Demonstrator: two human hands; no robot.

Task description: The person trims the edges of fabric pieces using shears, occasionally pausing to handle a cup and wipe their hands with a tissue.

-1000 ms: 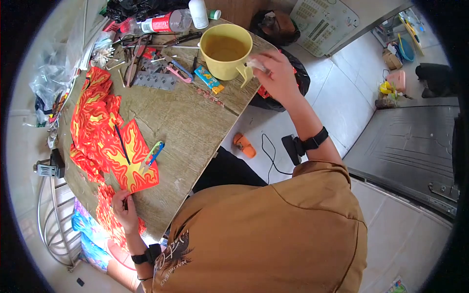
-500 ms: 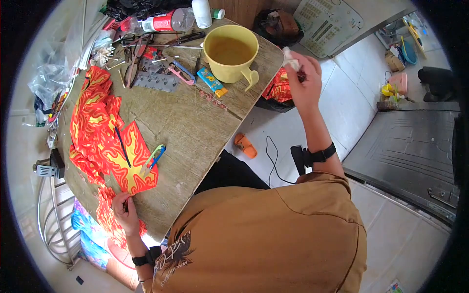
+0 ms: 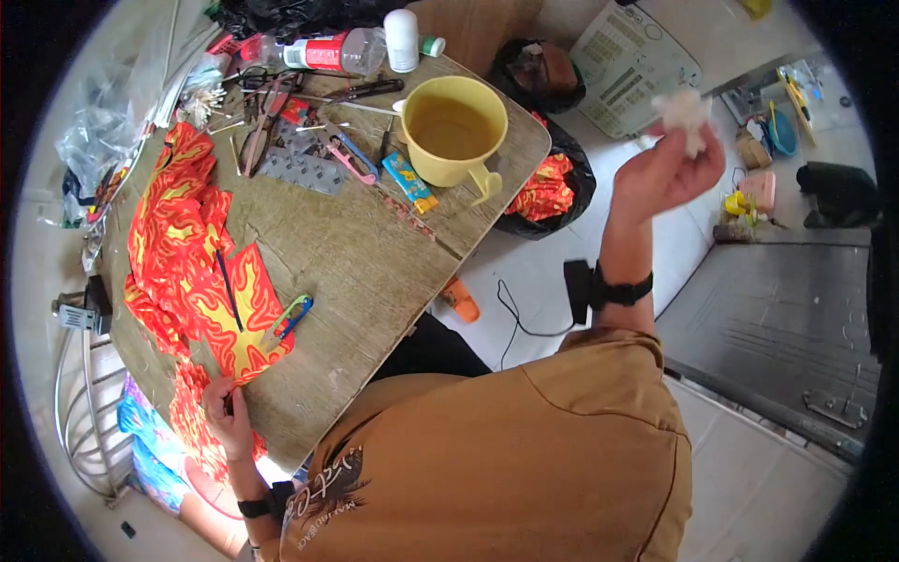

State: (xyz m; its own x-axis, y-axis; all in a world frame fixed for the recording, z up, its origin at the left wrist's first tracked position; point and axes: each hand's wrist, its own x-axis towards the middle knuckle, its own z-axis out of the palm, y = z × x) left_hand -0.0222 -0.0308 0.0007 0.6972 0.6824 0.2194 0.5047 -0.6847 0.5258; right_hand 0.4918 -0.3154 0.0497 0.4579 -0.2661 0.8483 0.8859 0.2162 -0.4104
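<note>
In my raised right hand [image 3: 667,178] is a crumpled piece of white tissue [image 3: 686,114], pinched at the fingertips and blurred by motion. It is off the table's right side. My left hand [image 3: 229,421] rests at the table's near left edge, its fingers curled closed at the lower corner of a red and yellow flame-patterned cloth [image 3: 245,345]. On that cloth lie a dark thin stick [image 3: 228,290] and small thread snips [image 3: 293,317] with a green and blue handle. More of the same cloth [image 3: 169,253] is bunched farther up the table.
A yellow mug [image 3: 454,122] with liquid stands at the table's far corner. Near it lie a blue packet [image 3: 409,182], pink and blue snips [image 3: 354,157], scissors [image 3: 267,122] and a bottle [image 3: 328,51]. Beyond the edge hangs a black bag [image 3: 576,192] with cloth scraps.
My right hand has swung outward and up, away from the table and the black bag, carrying the tissue. My left hand stays at the cloth's corner. The view has shifted slightly.
</note>
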